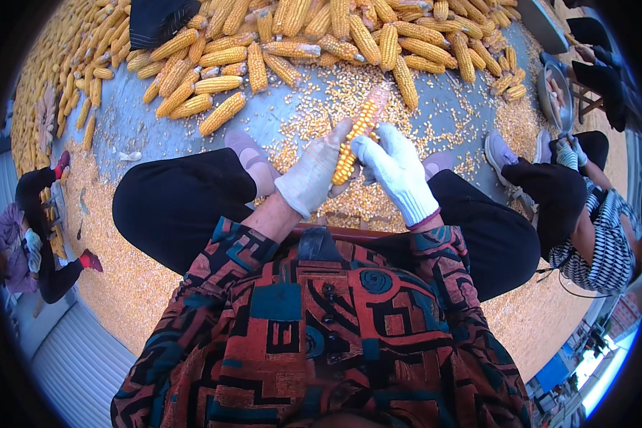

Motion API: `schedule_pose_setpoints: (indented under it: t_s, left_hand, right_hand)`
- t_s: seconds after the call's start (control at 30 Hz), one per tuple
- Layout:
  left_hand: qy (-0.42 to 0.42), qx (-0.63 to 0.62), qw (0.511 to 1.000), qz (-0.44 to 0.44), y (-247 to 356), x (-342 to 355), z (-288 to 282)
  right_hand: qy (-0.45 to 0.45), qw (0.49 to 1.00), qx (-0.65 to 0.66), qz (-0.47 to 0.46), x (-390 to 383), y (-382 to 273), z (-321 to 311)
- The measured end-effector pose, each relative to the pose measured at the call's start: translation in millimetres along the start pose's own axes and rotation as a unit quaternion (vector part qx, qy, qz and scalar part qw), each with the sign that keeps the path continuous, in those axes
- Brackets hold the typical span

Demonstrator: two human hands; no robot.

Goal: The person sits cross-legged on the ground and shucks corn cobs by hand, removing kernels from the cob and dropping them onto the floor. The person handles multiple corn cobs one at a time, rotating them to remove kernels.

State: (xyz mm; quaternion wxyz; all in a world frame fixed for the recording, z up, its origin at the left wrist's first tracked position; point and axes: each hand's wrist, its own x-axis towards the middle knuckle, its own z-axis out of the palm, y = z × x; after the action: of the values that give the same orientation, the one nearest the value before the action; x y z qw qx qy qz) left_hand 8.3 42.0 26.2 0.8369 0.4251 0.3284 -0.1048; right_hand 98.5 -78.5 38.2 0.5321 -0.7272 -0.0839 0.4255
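Between my knees I hold a partly shelled corn cob [364, 118], tilted with its bare pinkish end pointing away from me. Yellow kernels still cover its middle and near end. My left hand [312, 171], in a pale work glove, is closed round the cob's left side. On the other side my right hand [398, 170], in a white knitted glove, is closed against it with the thumb near the rows of kernels. Some of the fingers are hidden behind the cob and gloves. Loose kernels [314, 107] lie scattered on the blue-grey ground around the hands.
A large heap of unshelled corn cobs [292, 28] spreads across the far side and left. To the right, a person in striped clothing [595, 235] sits near a metal basin [555, 96]. Another person [18, 246] sits at left. A dark cloth-like object [160, 21] lies on the cobs.
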Motion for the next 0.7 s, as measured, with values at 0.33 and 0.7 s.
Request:
schedule_pose_setpoints:
  t_s: [0.33, 0.7]
  left_hand:
    - [-0.018, -0.015, 1.000, -0.014, 1.2, 2.9, -2.8]
    - [0.167, 0.372, 0.895, 0.181, -50.0, 31.5, -10.1]
  right_hand:
    - [0.027, 0.999, -0.002, -0.025, 4.0, 28.1, 1.7]
    - [0.162, 0.950, -0.267, 0.029, -1.0, 3.7, 19.8]
